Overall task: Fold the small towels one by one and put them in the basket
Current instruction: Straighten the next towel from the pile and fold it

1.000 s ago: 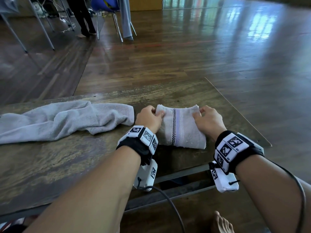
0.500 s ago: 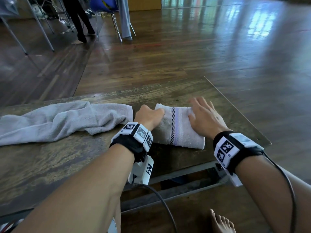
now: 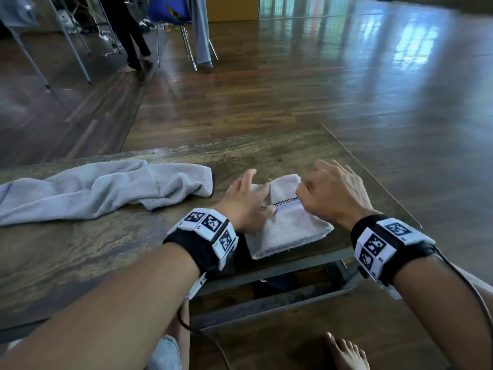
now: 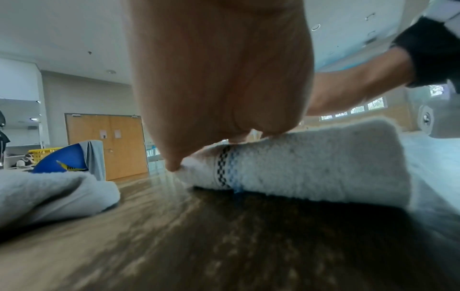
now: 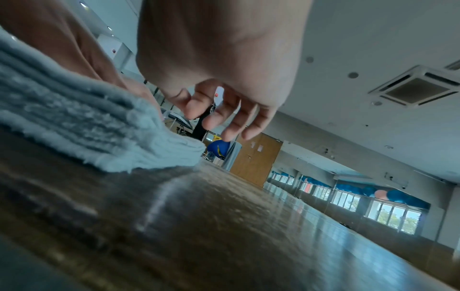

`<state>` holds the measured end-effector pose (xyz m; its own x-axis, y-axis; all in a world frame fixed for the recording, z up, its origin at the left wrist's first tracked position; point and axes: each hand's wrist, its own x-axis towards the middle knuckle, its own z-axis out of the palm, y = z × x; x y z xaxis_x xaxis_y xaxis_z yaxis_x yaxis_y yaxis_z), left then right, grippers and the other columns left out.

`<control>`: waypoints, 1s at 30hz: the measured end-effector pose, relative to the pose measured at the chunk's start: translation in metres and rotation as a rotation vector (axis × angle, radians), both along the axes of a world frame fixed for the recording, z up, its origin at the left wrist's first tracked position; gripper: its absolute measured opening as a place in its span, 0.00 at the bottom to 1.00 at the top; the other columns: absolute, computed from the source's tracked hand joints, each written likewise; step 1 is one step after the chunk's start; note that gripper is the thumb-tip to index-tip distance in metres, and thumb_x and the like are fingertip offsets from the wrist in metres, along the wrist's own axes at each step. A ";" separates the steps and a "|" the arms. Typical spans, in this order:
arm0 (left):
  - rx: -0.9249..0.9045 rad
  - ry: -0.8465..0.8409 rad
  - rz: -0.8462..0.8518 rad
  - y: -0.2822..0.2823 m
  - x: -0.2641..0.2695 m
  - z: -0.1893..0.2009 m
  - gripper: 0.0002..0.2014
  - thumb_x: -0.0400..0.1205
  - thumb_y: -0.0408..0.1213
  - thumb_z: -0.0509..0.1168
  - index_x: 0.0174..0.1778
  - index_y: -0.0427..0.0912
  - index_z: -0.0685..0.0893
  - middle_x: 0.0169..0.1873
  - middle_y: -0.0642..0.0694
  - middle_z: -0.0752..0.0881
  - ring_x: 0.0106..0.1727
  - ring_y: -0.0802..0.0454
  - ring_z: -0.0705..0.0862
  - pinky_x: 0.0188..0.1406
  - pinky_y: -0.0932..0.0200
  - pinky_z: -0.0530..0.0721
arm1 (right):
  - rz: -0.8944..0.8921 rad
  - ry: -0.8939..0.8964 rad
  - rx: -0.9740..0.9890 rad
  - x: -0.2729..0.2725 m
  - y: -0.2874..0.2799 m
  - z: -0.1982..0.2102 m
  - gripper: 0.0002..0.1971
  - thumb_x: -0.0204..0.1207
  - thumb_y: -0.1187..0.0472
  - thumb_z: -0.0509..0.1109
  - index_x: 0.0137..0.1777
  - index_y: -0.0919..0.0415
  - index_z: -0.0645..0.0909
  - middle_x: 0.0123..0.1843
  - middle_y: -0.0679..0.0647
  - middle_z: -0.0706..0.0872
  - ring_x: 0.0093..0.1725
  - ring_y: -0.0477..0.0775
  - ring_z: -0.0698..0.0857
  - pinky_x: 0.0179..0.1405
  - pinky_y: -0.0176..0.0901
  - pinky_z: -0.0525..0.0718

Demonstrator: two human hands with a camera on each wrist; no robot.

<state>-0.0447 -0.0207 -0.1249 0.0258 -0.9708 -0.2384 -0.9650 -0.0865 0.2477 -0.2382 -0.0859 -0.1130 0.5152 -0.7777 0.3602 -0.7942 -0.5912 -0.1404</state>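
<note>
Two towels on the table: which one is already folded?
The white towel with the checkered stripe, between the left hand and the right hand, is folded into a compact stack. The grey towel to its left lies crumpled and unfolded.

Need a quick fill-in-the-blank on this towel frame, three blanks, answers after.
1. Both hands are at the folded white towel, which lies on the ____.
2. The unfolded grey towel lies to the ____ of the white one.
3. The white towel's checkered band is ____ and white.

Answers: table; left; black
</note>
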 end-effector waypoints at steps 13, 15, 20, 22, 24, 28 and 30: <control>0.098 0.020 0.062 0.021 -0.013 -0.018 0.36 0.87 0.62 0.37 0.86 0.49 0.32 0.85 0.50 0.29 0.85 0.51 0.27 0.85 0.37 0.37 | 0.222 0.177 0.495 0.018 0.009 -0.044 0.31 0.90 0.42 0.44 0.90 0.44 0.41 0.91 0.41 0.38 0.88 0.42 0.34 0.89 0.58 0.43; 0.093 0.027 0.051 0.018 -0.008 -0.020 0.37 0.86 0.65 0.36 0.86 0.50 0.32 0.85 0.51 0.28 0.85 0.53 0.27 0.85 0.38 0.37 | 0.186 0.163 0.509 0.019 0.010 -0.046 0.33 0.89 0.40 0.43 0.90 0.47 0.40 0.91 0.42 0.37 0.88 0.42 0.33 0.89 0.57 0.43; 0.084 0.057 0.063 0.014 -0.003 -0.020 0.41 0.84 0.69 0.38 0.86 0.50 0.32 0.84 0.53 0.26 0.85 0.55 0.27 0.85 0.38 0.37 | 0.133 0.126 0.551 0.020 0.009 -0.047 0.35 0.89 0.40 0.43 0.91 0.53 0.38 0.91 0.43 0.36 0.88 0.41 0.33 0.89 0.52 0.40; 0.082 0.063 0.077 0.011 -0.001 -0.018 0.42 0.83 0.71 0.39 0.86 0.51 0.32 0.84 0.53 0.26 0.85 0.55 0.27 0.85 0.38 0.37 | 0.120 0.113 0.551 0.021 0.009 -0.047 0.35 0.89 0.41 0.43 0.91 0.54 0.38 0.91 0.44 0.37 0.88 0.42 0.34 0.89 0.53 0.40; 0.092 0.077 0.093 0.009 0.002 -0.017 0.43 0.82 0.72 0.41 0.86 0.52 0.32 0.84 0.54 0.26 0.84 0.55 0.26 0.84 0.37 0.36 | 0.109 0.107 0.560 0.023 0.009 -0.045 0.35 0.89 0.41 0.43 0.91 0.54 0.38 0.91 0.45 0.37 0.88 0.43 0.34 0.89 0.53 0.41; 0.094 0.067 0.114 0.005 0.004 -0.018 0.41 0.82 0.72 0.39 0.86 0.55 0.33 0.85 0.57 0.28 0.85 0.53 0.26 0.84 0.38 0.35 | 0.073 0.068 0.591 0.025 0.007 -0.047 0.36 0.90 0.40 0.45 0.91 0.54 0.38 0.91 0.46 0.36 0.88 0.44 0.34 0.88 0.50 0.38; 0.090 0.051 0.125 0.003 0.005 -0.018 0.39 0.83 0.71 0.38 0.86 0.57 0.35 0.85 0.59 0.30 0.85 0.52 0.27 0.84 0.37 0.35 | 0.046 0.042 0.615 0.025 0.005 -0.048 0.37 0.89 0.40 0.45 0.90 0.56 0.37 0.91 0.46 0.35 0.88 0.45 0.33 0.87 0.47 0.37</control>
<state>-0.0396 -0.0174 -0.1426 0.1308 -0.9355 -0.3281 -0.9317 -0.2292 0.2819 -0.2131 -0.0811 -0.1607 0.5570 -0.8132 -0.1687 -0.7823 -0.4455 -0.4354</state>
